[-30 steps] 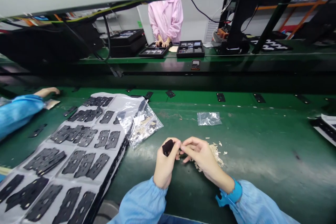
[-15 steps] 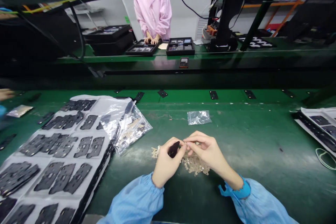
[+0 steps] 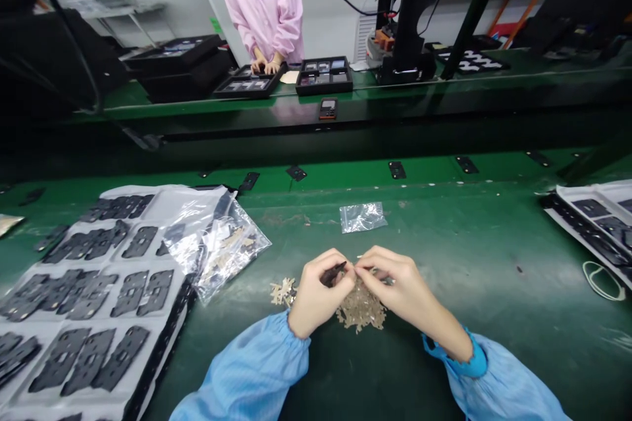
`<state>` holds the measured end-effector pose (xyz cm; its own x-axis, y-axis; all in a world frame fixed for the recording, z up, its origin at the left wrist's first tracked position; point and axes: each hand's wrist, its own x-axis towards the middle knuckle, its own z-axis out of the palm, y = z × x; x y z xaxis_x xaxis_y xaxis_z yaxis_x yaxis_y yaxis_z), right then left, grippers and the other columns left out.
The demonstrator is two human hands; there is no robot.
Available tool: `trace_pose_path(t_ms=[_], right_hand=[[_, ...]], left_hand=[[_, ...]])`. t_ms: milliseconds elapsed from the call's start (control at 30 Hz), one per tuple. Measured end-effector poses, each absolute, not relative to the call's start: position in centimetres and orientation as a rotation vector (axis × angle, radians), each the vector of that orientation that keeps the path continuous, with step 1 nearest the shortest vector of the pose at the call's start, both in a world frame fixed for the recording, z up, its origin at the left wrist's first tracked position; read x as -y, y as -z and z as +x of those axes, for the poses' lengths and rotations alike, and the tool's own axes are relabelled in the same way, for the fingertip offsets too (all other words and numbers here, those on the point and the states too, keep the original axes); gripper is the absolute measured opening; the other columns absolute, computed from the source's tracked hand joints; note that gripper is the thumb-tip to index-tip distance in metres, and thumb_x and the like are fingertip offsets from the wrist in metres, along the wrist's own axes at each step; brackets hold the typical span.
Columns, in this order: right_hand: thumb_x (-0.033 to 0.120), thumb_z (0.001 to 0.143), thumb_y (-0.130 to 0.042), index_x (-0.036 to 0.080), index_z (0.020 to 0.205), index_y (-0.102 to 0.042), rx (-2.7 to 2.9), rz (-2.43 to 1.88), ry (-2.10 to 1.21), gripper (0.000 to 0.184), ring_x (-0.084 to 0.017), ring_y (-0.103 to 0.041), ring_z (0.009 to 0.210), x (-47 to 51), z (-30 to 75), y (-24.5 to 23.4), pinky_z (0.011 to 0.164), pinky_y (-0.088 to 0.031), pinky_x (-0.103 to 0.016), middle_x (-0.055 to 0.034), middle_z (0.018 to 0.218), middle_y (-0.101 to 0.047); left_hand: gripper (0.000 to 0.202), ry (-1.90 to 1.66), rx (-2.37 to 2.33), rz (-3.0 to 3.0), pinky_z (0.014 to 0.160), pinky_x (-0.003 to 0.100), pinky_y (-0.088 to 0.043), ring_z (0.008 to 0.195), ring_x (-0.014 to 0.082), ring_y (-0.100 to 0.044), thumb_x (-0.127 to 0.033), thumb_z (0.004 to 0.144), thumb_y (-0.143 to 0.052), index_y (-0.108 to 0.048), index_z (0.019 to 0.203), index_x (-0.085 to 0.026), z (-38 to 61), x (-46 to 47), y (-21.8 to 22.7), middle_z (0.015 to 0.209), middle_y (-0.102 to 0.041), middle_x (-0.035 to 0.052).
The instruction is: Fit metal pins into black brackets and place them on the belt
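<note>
My left hand (image 3: 320,293) is curled round a dark, pointed piece (image 3: 334,273); most of it is hidden in the palm, so its kind is unclear. The fingertips of my right hand (image 3: 397,286) are pinched against those of the left. Whatever sits between them is too small to make out. Just under both hands lies a heap of small beige cut parts (image 3: 363,309) on the green bench (image 3: 444,237). A smaller cluster of similar pale parts (image 3: 283,291) is left of my left hand.
At left, a pale compartment tray (image 3: 162,322) holds many flat black plates (image 3: 121,358); a clear bag of parts (image 3: 232,247) overlaps its corner. Ahead lies a small clear bag (image 3: 363,217). Another tray (image 3: 587,230) and a pale band (image 3: 603,280) are right. A person in pink (image 3: 264,10) works opposite.
The view has shifted slightly, moving most things left in the picture. Both hands stay together over the heap; the dark piece in my left hand has turned and shows less.
</note>
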<state>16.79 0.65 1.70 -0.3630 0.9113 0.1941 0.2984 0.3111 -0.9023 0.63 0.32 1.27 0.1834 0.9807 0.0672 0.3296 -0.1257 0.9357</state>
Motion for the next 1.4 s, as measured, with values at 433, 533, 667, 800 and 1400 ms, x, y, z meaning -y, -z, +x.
trace_pose_path(t_ms=[433,533,667,800,1400], right_hand=[[0.018,0.079,-0.054,0.017,0.07,-0.062,1.618,-1.234,-1.257,0.012,-0.013,-0.057,0.062,-1.0,16.4,0.1,0.051,-0.051,-0.021,-0.0032,0.074,-0.056],[0.015,0.077,-0.053,0.017,0.071,-0.062,1.608,-1.332,-1.173,0.011,-0.013,-0.055,0.061,-1.2,16.8,0.5,0.049,-0.049,-0.021,-0.0024,0.073,-0.054],[0.008,0.079,-0.05,0.019,0.082,-0.069,1.993,-1.256,-1.114,0.022,-0.014,-0.056,0.068,-1.3,17.9,0.5,0.061,-0.048,-0.025,-0.0035,0.078,-0.062],[0.0,0.078,-0.045,0.024,0.095,-0.069,2.217,-1.165,-1.074,0.038,-0.019,-0.056,0.089,-1.3,18.6,0.3,0.077,-0.046,-0.03,-0.0031,0.088,-0.068],[0.025,0.079,-0.058,0.016,0.087,-0.067,1.541,-1.318,-1.33,0.015,-0.015,-0.056,0.063,-1.6,17.3,0.9,0.056,-0.047,-0.027,-0.004,0.075,-0.059]], left_hand=[[0.013,-0.924,-1.262,1.513,0.06,0.023,-0.038,0.063,0.0117,-0.049,-0.015,0.077,-0.052,-0.055,0.064,-0.016,0.3,-0.3,0.3,0.066,-0.052,-0.0003],[0.013,-0.955,-1.324,1.445,0.06,0.022,-0.038,0.062,0.0108,-0.049,-0.015,0.077,-0.052,-0.054,0.064,-0.016,0.0,-0.5,0.9,0.065,-0.051,-0.0015],[0.008,-0.945,-1.391,1.282,0.054,0.021,-0.039,0.054,0.0086,-0.048,-0.016,0.075,-0.053,-0.055,0.068,-0.016,-0.7,-1.0,1.5,0.065,-0.055,-0.0019],[0.007,-0.956,-1.324,1.228,0.053,0.02,-0.042,0.053,0.0083,-0.051,-0.011,0.072,-0.051,-0.057,0.07,-0.015,-0.9,-1.0,1.7,0.07,-0.062,0.0001],[0.005,-0.935,-1.293,1.319,0.058,0.021,-0.043,0.059,0.0104,-0.054,-0.014,0.074,-0.055,-0.06,0.072,-0.015,-0.2,-0.4,1.3,0.065,-0.06,-0.0007]])
